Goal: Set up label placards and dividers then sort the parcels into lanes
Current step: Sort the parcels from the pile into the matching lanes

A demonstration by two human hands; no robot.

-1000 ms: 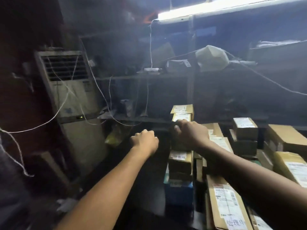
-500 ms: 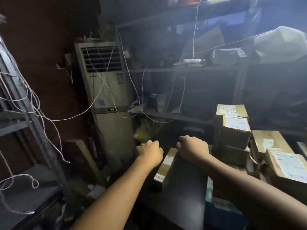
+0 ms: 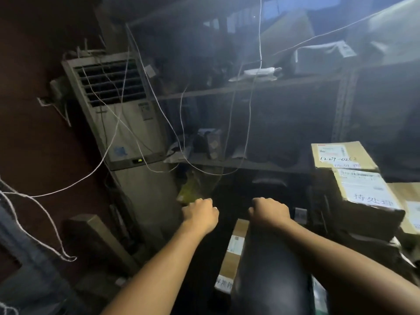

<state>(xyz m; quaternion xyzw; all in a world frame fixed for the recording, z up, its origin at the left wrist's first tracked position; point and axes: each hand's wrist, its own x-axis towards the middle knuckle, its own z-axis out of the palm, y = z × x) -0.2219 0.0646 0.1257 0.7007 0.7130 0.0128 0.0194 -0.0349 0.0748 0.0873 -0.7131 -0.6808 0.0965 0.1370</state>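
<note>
narrow parcel (image 3: 234,248) on tabletop (image 3: 272,283) left edge, long axis running away from person | far end just beside right hand (image 3: 269,212), the nearer one; left hand (image 3: 200,214) off the edge | both clenched, cannot tell if holding anything | labelled parcel stack (image 3: 363,192) far right

Near centre a dark glossy tabletop (image 3: 268,276), long narrow cardboard parcel (image 3: 234,251) along its left edge, stacked labelled cardboard boxes (image 3: 363,192) far right.
</note>
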